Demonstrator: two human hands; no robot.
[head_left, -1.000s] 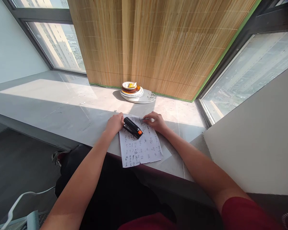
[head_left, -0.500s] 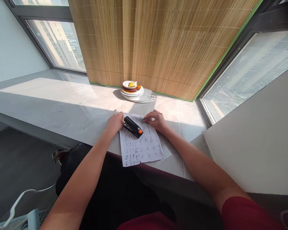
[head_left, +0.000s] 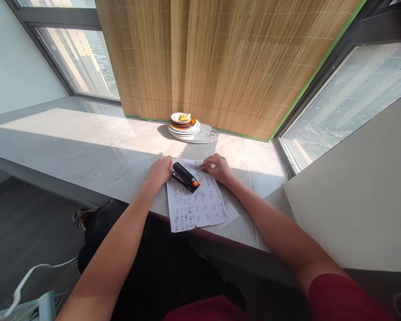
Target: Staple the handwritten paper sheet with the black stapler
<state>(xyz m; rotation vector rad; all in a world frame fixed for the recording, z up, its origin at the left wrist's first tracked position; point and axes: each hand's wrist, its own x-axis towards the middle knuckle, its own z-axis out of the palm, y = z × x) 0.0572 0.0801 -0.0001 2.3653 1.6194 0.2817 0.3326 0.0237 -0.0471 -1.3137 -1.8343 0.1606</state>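
A handwritten paper is seen at the centre of the frame, laid on the pale ledge, with its lower edge reaching the ledge's front edge. On its upper left part a black stapler is set at a slant, its orange tip pointed toward the lower right. At the paper's upper left edge, the fingers of the left hand are curled beside the stapler's rear end; whether anything is gripped cannot be told. At the paper's upper right, the thumb and fingers of the right hand are brought narrowly together; what is pinched, if anything, cannot be told. Above centre, stacked plates are placed before a bamboo blind.
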